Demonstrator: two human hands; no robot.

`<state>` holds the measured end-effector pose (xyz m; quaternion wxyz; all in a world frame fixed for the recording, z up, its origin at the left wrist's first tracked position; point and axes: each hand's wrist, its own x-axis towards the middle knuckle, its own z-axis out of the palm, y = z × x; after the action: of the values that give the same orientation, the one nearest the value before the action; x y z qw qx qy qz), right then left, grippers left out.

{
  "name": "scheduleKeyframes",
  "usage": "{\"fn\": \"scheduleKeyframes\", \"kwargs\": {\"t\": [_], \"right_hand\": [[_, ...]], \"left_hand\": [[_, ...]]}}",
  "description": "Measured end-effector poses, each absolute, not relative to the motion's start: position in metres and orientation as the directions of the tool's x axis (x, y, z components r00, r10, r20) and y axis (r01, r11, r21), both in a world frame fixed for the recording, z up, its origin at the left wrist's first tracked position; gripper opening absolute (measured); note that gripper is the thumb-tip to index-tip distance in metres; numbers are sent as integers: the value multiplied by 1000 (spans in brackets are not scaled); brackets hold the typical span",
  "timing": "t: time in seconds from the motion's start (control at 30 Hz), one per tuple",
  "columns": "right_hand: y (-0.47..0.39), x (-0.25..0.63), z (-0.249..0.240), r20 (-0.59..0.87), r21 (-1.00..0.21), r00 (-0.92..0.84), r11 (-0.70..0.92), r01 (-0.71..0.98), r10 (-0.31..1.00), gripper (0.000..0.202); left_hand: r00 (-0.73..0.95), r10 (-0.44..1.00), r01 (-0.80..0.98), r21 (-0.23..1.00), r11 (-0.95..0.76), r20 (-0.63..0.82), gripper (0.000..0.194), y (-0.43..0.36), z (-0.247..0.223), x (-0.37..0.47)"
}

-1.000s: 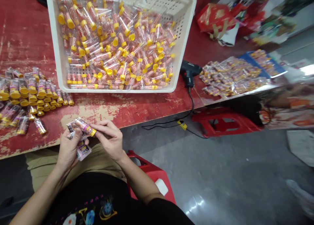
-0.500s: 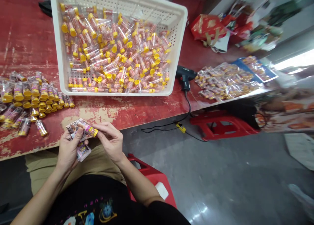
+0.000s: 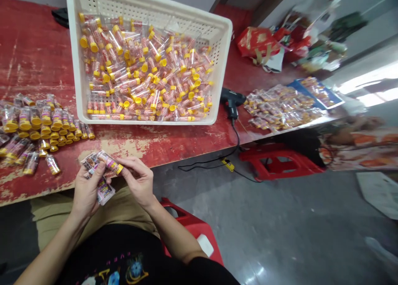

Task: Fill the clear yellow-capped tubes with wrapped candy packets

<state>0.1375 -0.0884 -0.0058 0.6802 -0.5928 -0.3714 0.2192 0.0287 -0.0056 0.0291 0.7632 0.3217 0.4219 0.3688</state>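
My left hand (image 3: pixel 88 187) is closed on a stack of printed plastic sleeves (image 3: pixel 105 191), its thumb pressing on top. A clear candy tube (image 3: pixel 109 162) with a yellow cap and a printed wrap lies across the sleeves. Its capped end is pinched by the fingertips of my right hand (image 3: pixel 138 179). Both hands are in front of the table's near edge, above my lap. To their left on the table stand and lie several wrapped tubes (image 3: pixel 52 123), with one tube (image 3: pixel 52 164) lying apart nearest to my left hand.
A white perforated basket (image 3: pixel 149 122) of unwrapped yellow-capped tubes sits on the red table (image 3: pixel 37 61). Right of it are a black heat gun (image 3: pixel 231 100) with a cord, rows of bagged tubes (image 3: pixel 280 106) and a red bag (image 3: pixel 256 42). Red stools (image 3: pixel 273 162) stand below.
My hands hold the tube and sleeves almost as before. The view has shifted slightly, so the basket and the things on the right appear a little lower and further left.
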Motion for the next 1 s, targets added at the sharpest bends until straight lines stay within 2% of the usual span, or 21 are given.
{"fn": "scheduleKeyframes", "kwargs": {"t": [0.1, 0.27, 0.63, 1.0], "right_hand": [[-95, 135, -2, 293, -956, 645, 198, 218, 706, 20], [-93, 133, -13, 328, -943, 714, 166, 289, 619, 15], [-91, 125, -11, 349, -935, 684, 186, 302, 640, 20], [-87, 117, -16, 335, -941, 664, 195, 278, 669, 20]], "left_hand": [[340, 844, -298, 804, 514, -414, 63, -14, 33, 31], [408, 826, -346, 771, 534, -389, 62, -14, 25, 30], [408, 832, -387, 754, 530, -376, 61, -17, 16, 18], [350, 846, -407, 747, 525, -403, 70, -14, 12, 11]]}}
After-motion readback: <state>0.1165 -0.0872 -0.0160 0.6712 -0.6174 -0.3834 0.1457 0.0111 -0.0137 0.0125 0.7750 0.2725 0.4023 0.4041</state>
